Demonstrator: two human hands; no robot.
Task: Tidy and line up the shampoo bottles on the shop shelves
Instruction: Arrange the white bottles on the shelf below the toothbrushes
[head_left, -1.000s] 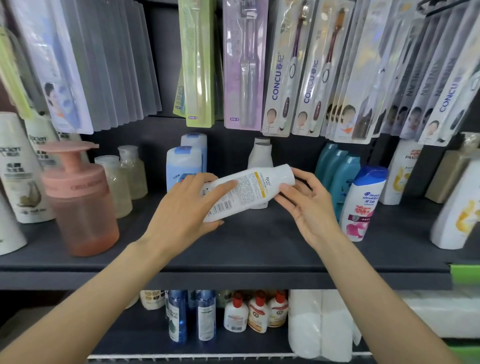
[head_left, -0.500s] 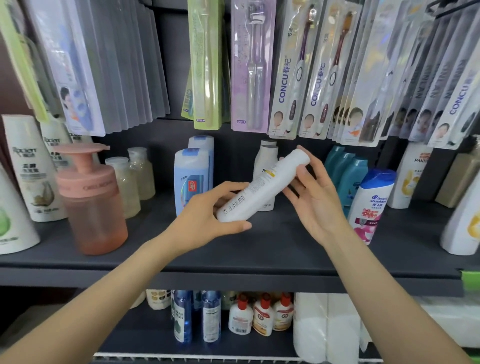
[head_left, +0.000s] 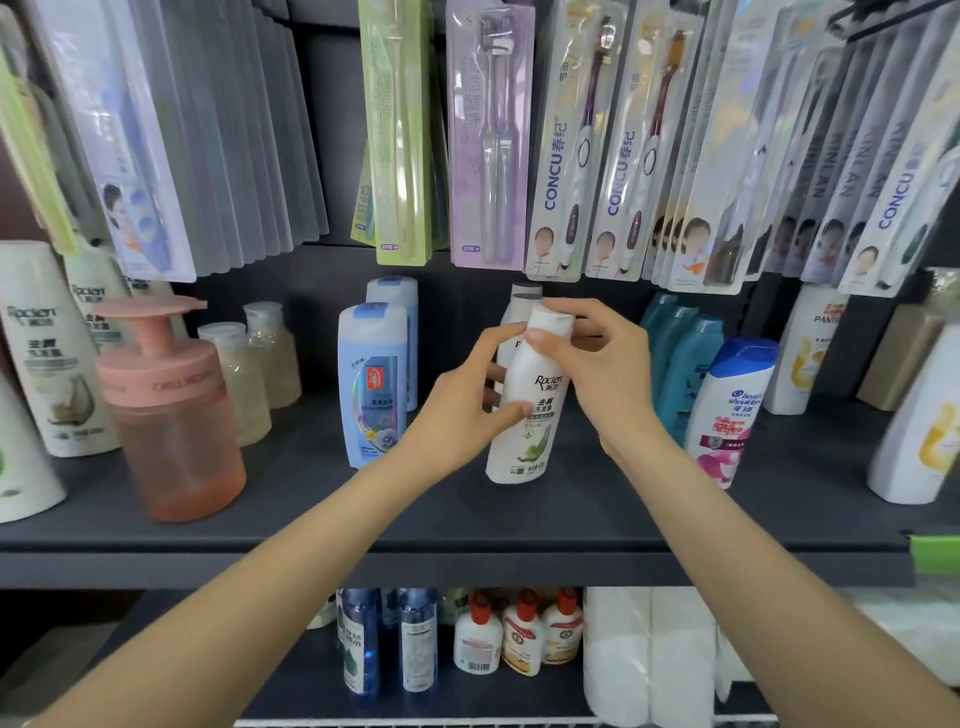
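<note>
**Both hands on a white shampoo bottle at the middle of the shelf**

The left hand (head_left: 460, 415) gripped the slim white plastic shampoo bottle with the green leaf label (head_left: 530, 410) around its body, thumb across the front of the label and fingers curled behind. The right hand (head_left: 597, 364) pinched the bottle's white cap between thumb and fingertips. The bottle stood nearly upright, label facing the camera, its base at or just above the dark grey shop shelf (head_left: 467, 525); whether it touched the board could not be told. It sat in front of two more white bottles (head_left: 522, 306) of the same kind.

Just to its left stood two pale blue flat-sided bottles (head_left: 371, 384), one behind the other. To its right ran a row of teal bottles (head_left: 685, 358), with a white bottle with a blue cap and pink flower label (head_left: 730, 410) in front of them. Further left stood a translucent pink pump dispenser (head_left: 171, 415). Packaged toothbrushes (head_left: 566, 145) hung above the shelf.
</note>
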